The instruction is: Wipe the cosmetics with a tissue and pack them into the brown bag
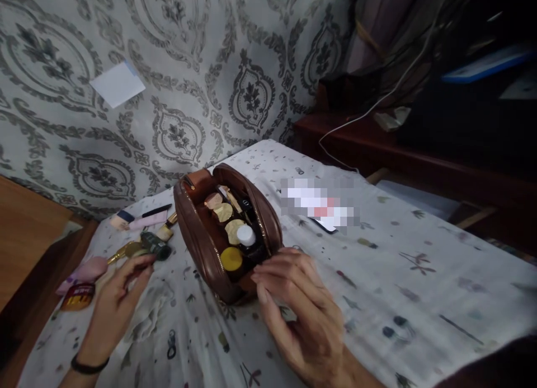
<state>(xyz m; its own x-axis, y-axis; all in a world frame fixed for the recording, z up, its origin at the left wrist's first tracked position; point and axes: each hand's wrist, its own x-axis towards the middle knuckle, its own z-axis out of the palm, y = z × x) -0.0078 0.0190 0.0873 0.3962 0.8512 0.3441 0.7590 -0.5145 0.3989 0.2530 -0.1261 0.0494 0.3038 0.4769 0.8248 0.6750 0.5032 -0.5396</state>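
I see the brown leather pouch (201, 248) standing unzipped on the printed sheet (398, 276). It is soft-walled and glossy, crammed with small round-capped bottles, so I judge it bottom-heavy, floppy at the rim and best held by its ends. The right hand (300, 309) curls against its near end, though I cannot tell if it pinches. The left hand (115, 307), well apart, lies open with fingertips at a dark tube (156, 245).

A: What lies under the pixelated patch (321, 204) right of centre?
B: Masked; only a dark corner (326, 227) pokes out below it.
A: And the brown pouch (201, 237)?
B: Its near end is behind the fingers of the right hand (306, 315); the jars (232, 258) inside show only their caps.
A: The upper right?
B: Too dark to tell. Both forearms run off the bottom edge.
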